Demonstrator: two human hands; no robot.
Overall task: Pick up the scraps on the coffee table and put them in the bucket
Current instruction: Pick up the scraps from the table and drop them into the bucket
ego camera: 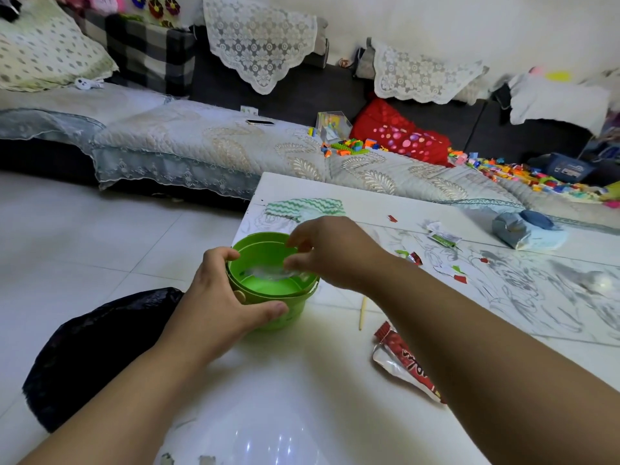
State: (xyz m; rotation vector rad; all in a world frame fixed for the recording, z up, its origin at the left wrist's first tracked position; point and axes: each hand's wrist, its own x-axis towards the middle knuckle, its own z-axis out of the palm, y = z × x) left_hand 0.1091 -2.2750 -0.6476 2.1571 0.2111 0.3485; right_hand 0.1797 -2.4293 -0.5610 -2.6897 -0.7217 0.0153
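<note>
Holding the bucket [265,251] by its near-left wall, the left hand [218,297] has thumb and fingers wrapped round it. The bucket stands at the left edge of the coffee table [302,380]. The right hand [335,253] hangs over the bucket's mouth with fingers curled. A clear film scrap [268,273] lies across the inside, just under the thumb tip. Whether it is pinched or already let go cannot be told.

Hazards, as judged:
- Light film may cling to the fingers and lift out again when the hand withdraws.
- The bucket sits at the table edge; a push toward 9 o'clock, or loss of the left-hand hold, could send it to the floor [84,236].
- The right forearm lies over the scraps at 3 to 4 o'clock and could sweep them aside.

Remaining scraps, outward from the bucket:
- a thin stick [362,312] at 4 o'clock, just beside;
- small red and green bits [414,258] at 2 o'clock, near;
- a red-and-silver wrapper [406,364] at 4 o'clock, partly under the forearm;
- a white-and-green wrapper [443,237] at 2 o'clock, farther out.

Other items: a zigzag cloth [305,205] at 12 o'clock; a blue-grey bundle [523,228] at 2 o'clock, well apart; a black bag [94,354] on the floor at 8 o'clock. Nothing blocks the bucket's mouth except the hand itself.
</note>
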